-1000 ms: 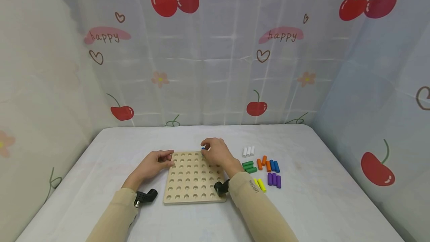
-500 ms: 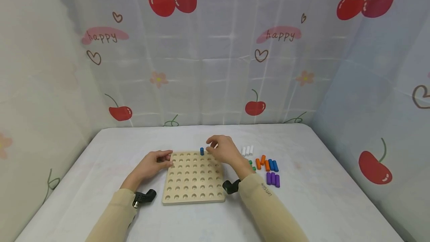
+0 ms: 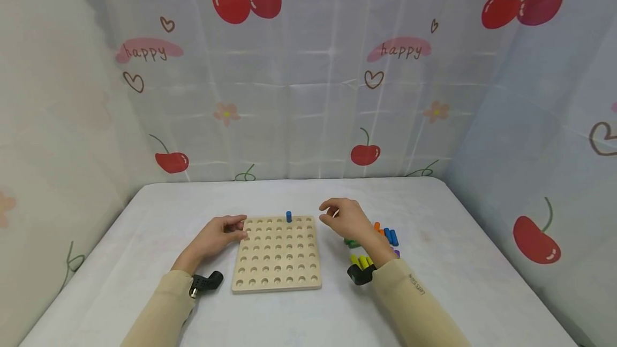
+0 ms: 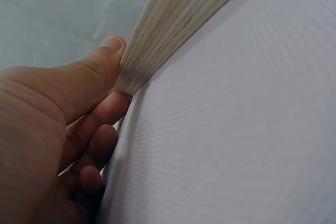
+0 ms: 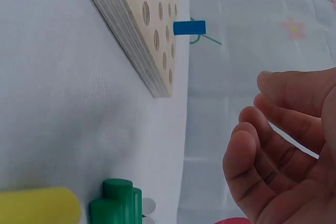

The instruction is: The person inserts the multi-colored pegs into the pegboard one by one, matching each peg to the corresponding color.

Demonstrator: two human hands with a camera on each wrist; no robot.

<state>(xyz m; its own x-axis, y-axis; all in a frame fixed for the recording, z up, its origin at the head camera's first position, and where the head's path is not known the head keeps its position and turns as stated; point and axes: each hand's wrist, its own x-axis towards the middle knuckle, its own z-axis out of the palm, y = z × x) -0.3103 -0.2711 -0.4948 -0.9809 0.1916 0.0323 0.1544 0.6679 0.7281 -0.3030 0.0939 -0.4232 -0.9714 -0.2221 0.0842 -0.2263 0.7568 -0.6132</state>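
A square wooden pegboard [image 3: 271, 264] with rows of round holes lies flat on the white cloth. My left hand [image 3: 219, 237] holds it near its far left corner; in the left wrist view, the thumb [image 4: 107, 51] presses on the layered edge [image 4: 173, 24] and the index finger meets the corner. One blue peg [image 3: 288, 217] stands upright in the far row, also seen in the right wrist view as a blue peg [image 5: 189, 28]. My right hand [image 3: 349, 221] hovers right of the board, fingers loosely curled, holding nothing.
Loose pegs lie right of the board: green [image 3: 352, 242], yellow [image 3: 362, 261], orange [image 3: 377, 226], blue [image 3: 391, 236] and purple [image 3: 397, 254], partly covered by the right arm. White peg ends [image 5: 149, 205] show in the right wrist view. A printed curtain [image 3: 289, 122] hangs behind the table.
My right hand has let go of the blue peg, leaving it standing in the board, and has moved right, past the board's edge. The left hand stays at the board.
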